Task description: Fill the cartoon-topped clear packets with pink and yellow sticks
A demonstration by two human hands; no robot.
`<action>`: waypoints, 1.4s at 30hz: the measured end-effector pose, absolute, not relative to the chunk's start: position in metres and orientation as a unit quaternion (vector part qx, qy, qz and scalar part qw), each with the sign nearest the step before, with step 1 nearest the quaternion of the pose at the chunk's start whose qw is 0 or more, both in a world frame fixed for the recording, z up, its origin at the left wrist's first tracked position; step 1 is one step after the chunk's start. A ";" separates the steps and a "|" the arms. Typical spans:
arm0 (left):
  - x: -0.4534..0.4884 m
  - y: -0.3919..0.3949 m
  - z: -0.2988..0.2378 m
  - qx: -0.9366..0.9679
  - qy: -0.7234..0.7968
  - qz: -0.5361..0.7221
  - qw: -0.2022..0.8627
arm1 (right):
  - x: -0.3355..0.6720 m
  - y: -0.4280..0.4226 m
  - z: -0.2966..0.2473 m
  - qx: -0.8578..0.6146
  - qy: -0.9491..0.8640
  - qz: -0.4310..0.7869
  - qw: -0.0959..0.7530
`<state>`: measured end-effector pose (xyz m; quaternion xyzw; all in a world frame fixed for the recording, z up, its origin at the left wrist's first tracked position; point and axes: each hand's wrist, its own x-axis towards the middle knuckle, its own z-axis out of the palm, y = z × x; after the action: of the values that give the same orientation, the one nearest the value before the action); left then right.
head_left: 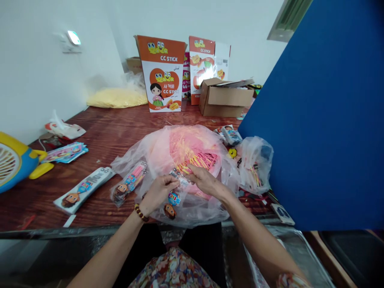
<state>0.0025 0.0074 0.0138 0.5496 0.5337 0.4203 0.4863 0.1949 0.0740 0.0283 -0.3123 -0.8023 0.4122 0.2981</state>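
Note:
My left hand (pixel 158 192) and my right hand (pixel 205 180) meet over a big clear plastic bag (pixel 156 152) full of pink and yellow sticks (pixel 192 154). Between them they hold a small clear printed packet (pixel 177 188) with a cartoon face at its lower end. My left hand pinches the packet's top; my right hand's fingers touch the same top edge, close to the stick pile. A bead bracelet sits on my left wrist.
A filled packet (pixel 129 184) and a flat stack of empty packets (pixel 84 190) lie left on the wooden table (pixel 105 132). CC Stick cartons (pixel 163 74), a brown box (pixel 225 98), a yellow-blue fan (pixel 15 160), a smaller bag (pixel 255 164) and a blue panel (pixel 324 112) surround.

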 end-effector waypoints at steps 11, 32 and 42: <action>0.008 0.000 0.009 0.629 0.513 0.456 0.365 | 0.171 0.060 0.058 -0.321 -0.486 0.552 0.596; 0.018 0.004 0.013 0.565 0.508 0.496 0.420 | 0.158 0.044 0.042 -0.360 -0.505 0.559 0.550; 0.027 0.020 0.023 0.477 0.462 0.574 0.478 | 0.184 0.050 0.061 -0.312 -0.662 0.504 0.459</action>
<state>0.0266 0.0202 0.0230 0.4773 0.4621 0.5745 0.4781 0.1835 0.0505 0.0614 -0.3123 -0.6619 0.5040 0.4586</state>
